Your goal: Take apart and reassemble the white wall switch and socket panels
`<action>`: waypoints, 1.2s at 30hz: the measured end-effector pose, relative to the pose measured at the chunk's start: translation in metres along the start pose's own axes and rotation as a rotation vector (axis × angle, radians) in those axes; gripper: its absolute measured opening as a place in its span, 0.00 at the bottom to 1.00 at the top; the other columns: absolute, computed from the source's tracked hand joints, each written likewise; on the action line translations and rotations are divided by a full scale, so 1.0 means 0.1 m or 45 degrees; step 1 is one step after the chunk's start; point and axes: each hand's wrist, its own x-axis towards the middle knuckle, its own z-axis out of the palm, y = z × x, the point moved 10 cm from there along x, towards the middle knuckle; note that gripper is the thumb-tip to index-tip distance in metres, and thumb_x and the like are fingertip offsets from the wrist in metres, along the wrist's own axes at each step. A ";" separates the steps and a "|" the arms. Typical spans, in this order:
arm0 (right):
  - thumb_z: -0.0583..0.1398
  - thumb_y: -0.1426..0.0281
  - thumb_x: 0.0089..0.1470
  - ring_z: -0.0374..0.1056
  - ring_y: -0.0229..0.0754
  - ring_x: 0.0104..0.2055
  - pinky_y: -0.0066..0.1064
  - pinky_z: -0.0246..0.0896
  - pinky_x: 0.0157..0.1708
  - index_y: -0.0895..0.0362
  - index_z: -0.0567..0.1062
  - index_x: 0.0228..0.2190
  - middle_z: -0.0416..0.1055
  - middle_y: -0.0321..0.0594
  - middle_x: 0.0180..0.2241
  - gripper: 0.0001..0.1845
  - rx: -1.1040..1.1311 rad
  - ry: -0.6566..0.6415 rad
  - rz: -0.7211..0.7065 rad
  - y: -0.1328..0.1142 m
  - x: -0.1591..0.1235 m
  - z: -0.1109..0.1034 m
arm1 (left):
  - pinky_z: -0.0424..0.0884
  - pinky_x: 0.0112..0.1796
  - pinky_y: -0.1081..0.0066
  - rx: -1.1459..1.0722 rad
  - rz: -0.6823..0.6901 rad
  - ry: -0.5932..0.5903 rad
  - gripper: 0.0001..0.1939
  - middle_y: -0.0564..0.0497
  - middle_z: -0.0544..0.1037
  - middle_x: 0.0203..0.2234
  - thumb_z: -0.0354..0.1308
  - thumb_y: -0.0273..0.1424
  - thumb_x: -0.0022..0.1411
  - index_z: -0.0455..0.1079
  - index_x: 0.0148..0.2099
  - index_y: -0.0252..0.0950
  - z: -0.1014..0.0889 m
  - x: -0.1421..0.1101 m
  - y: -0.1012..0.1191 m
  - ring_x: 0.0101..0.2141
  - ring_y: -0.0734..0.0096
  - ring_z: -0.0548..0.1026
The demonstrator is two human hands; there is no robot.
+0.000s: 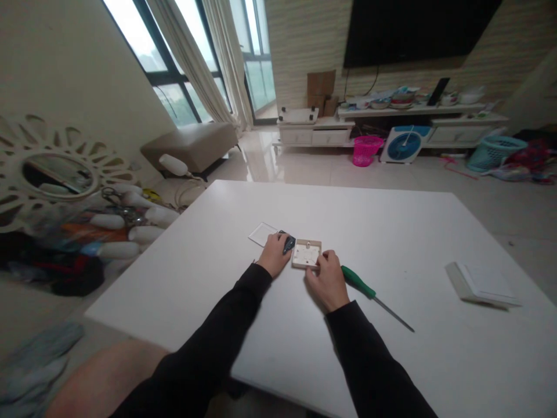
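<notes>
A shallow, square white mounting box point(307, 253) lies on the white table, its hollow side up, with small fittings inside. My right hand point(329, 281) grips its near right corner between thumb and fingers. Just left of the box, my left hand point(275, 255) has its fingers closed over a small black piece point(288, 243), whose exact kind I cannot make out. Partly behind that hand rests a thin, square white frame point(261, 233). A screwdriver point(359, 282) with a green handle lies beside my right hand, its shaft pointing toward the near right.
Toward the right of the table point(183, 278) sits a white box-like item point(489, 284). Lamp parts and bags crowd the floor at the left, near a mirror point(61, 174). Beyond the table stand a pink basket point(365, 152), a blue fan point(404, 144) and a TV cabinet point(328, 137).
</notes>
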 end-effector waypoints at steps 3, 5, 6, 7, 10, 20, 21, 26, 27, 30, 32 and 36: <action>0.62 0.69 0.54 0.64 0.55 0.47 0.47 0.68 0.49 0.57 0.75 0.36 0.65 0.49 0.43 0.06 -0.009 -0.010 0.014 0.00 0.00 0.00 | 0.67 0.58 0.47 -0.041 -0.001 0.044 0.22 0.39 0.74 0.49 0.62 0.26 0.60 0.70 0.57 0.34 -0.11 0.00 0.02 0.53 0.48 0.69; 0.62 0.70 0.54 0.64 0.54 0.48 0.47 0.68 0.49 0.57 0.75 0.36 0.65 0.49 0.43 0.06 -0.011 -0.026 0.025 -0.01 0.00 0.00 | 0.65 0.60 0.50 -0.272 -0.064 0.175 0.23 0.39 0.74 0.52 0.62 0.29 0.62 0.68 0.59 0.35 -0.25 0.04 0.00 0.54 0.51 0.69; 0.62 0.70 0.55 0.64 0.54 0.48 0.47 0.68 0.49 0.57 0.75 0.36 0.66 0.49 0.43 0.06 -0.007 -0.036 0.021 -0.03 0.00 0.00 | 0.66 0.59 0.52 -0.514 -0.139 0.262 0.24 0.41 0.74 0.52 0.62 0.31 0.62 0.68 0.60 0.36 -0.31 0.07 -0.06 0.54 0.53 0.70; 0.62 0.70 0.55 0.64 0.54 0.48 0.47 0.68 0.49 0.57 0.75 0.35 0.66 0.49 0.43 0.05 -0.001 -0.044 0.010 -0.06 0.00 -0.01 | 0.68 0.58 0.55 -0.811 -0.231 0.337 0.24 0.42 0.75 0.52 0.62 0.34 0.63 0.67 0.60 0.37 -0.32 0.10 -0.13 0.53 0.56 0.72; 0.63 0.68 0.57 0.65 0.53 0.46 0.45 0.68 0.45 0.56 0.77 0.34 0.66 0.47 0.41 0.04 0.023 -0.049 -0.056 -0.19 -0.01 -0.05 | 0.74 0.50 0.60 -1.582 -0.464 0.378 0.21 0.44 0.80 0.46 0.55 0.43 0.66 0.70 0.54 0.35 -0.13 0.20 -0.23 0.47 0.59 0.78; 0.58 0.73 0.63 0.66 0.51 0.43 0.50 0.68 0.43 0.53 0.72 0.48 0.68 0.45 0.40 0.12 0.216 0.217 -0.203 -0.29 0.00 -0.28 | 0.77 0.40 0.71 -1.835 -0.520 0.369 0.20 0.49 0.82 0.41 0.67 0.38 0.58 0.73 0.51 0.38 0.25 0.08 -0.40 0.39 0.67 0.81; 0.58 0.73 0.63 0.67 0.52 0.44 0.50 0.68 0.43 0.52 0.72 0.48 0.69 0.45 0.41 0.12 0.233 0.226 -0.204 -0.28 0.01 -0.29 | 0.77 0.40 0.71 -1.789 -0.506 0.385 0.19 0.49 0.82 0.41 0.67 0.39 0.59 0.73 0.50 0.38 0.25 0.06 -0.41 0.39 0.67 0.80; 0.59 0.73 0.63 0.69 0.51 0.48 0.49 0.72 0.44 0.51 0.72 0.50 0.71 0.46 0.44 0.14 0.321 0.350 -0.200 -0.27 0.16 -0.34 | 0.76 0.38 0.70 -1.629 -0.449 0.402 0.19 0.49 0.80 0.38 0.65 0.44 0.61 0.74 0.48 0.36 0.18 0.03 -0.34 0.38 0.65 0.79; 0.60 0.72 0.62 0.70 0.52 0.50 0.48 0.72 0.44 0.52 0.71 0.51 0.72 0.47 0.47 0.16 0.349 0.356 -0.219 -0.28 0.21 -0.34 | 0.75 0.38 0.70 -1.614 -0.427 0.395 0.19 0.49 0.79 0.38 0.65 0.44 0.62 0.74 0.47 0.35 0.16 0.03 -0.30 0.38 0.65 0.78; 0.65 0.68 0.59 0.69 0.55 0.58 0.47 0.75 0.46 0.52 0.69 0.56 0.70 0.51 0.55 0.25 0.407 0.327 -0.276 -0.30 0.33 -0.28 | 0.75 0.38 0.70 -1.550 -0.342 0.346 0.19 0.49 0.79 0.37 0.64 0.45 0.63 0.74 0.46 0.35 0.10 0.04 -0.17 0.38 0.65 0.77; 0.68 0.66 0.56 0.65 0.57 0.63 0.51 0.74 0.50 0.52 0.66 0.61 0.66 0.53 0.60 0.34 0.394 0.261 -0.310 -0.30 0.37 -0.21 | 0.75 0.38 0.70 -1.506 -0.293 0.297 0.18 0.49 0.78 0.37 0.63 0.46 0.64 0.73 0.45 0.36 0.08 0.04 -0.10 0.37 0.65 0.77; 0.70 0.65 0.53 0.61 0.58 0.68 0.56 0.68 0.60 0.49 0.60 0.66 0.61 0.54 0.65 0.44 0.315 0.110 -0.388 -0.33 0.33 -0.07 | 0.74 0.39 0.69 -1.474 -0.198 0.162 0.19 0.48 0.79 0.39 0.60 0.46 0.68 0.73 0.52 0.37 0.14 0.02 0.01 0.38 0.64 0.77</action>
